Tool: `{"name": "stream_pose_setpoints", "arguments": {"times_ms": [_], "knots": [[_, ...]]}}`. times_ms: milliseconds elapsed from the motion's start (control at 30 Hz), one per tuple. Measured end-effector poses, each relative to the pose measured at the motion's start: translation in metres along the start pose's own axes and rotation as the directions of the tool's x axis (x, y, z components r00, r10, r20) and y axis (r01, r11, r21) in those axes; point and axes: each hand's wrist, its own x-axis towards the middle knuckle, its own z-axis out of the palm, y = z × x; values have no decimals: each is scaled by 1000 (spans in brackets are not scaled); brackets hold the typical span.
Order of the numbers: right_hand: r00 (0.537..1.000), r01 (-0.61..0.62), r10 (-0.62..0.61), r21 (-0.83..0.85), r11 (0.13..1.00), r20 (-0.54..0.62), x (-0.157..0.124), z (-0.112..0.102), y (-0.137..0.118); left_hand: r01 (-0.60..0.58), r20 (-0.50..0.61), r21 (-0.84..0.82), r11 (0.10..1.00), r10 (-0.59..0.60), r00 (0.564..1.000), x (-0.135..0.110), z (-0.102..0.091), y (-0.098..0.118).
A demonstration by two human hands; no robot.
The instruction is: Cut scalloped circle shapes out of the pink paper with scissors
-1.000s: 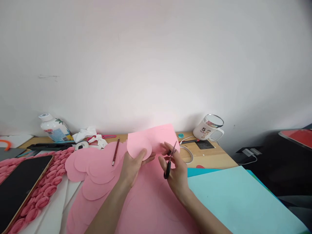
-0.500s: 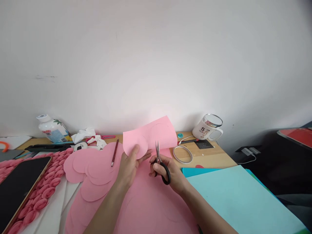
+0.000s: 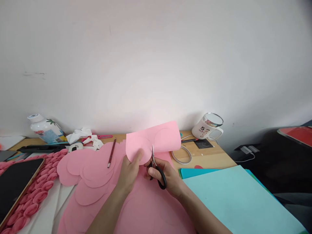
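My left hand (image 3: 130, 172) pinches the lower left of a pink paper sheet (image 3: 161, 139) and holds it up above the desk. A pencilled circle shows on the sheet. My right hand (image 3: 165, 177) grips black-handled scissors (image 3: 157, 169), blades pointing up into the sheet's lower edge beside my left thumb. Under both hands lies a large pink sheet (image 3: 146, 208). A pile of cut pink circles (image 3: 85, 172) lies to the left, with a red pencil (image 3: 111, 157) resting on it.
Light blue paper (image 3: 234, 198) covers the desk on the right. A white mug (image 3: 207, 128), a tape ring (image 3: 181, 154) and a black card sit behind. To the left are a white bottle (image 3: 45, 130), crumpled tissue, pink paper rosettes (image 3: 36, 198) and a dark tablet (image 3: 14, 183).
My right hand turned the scissors from pointing up-right beside the sheet to upright, and brought the blades to the sheet's lower edge near my left thumb. The sheet shifted slightly.
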Motion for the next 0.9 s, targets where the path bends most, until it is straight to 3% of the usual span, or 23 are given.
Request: {"name": "stream_pose_setpoints", "arguments": {"times_ms": [233, 633, 900], "knots": [[998, 13, -13, 8, 1000, -58, 0, -5, -1, -46, 142, 202, 978, 18, 990, -5, 3, 3], [996, 20, -21, -13, 1000, -89, 2, -5, -4, -103, 94, 348, 932, 74, 993, -4, 4, -1], [995, -4, 4, 1, 1000, -101, 2, -6, 2, -76, 69, 360, 930, 54, 996, -4, 3, -2]]}}
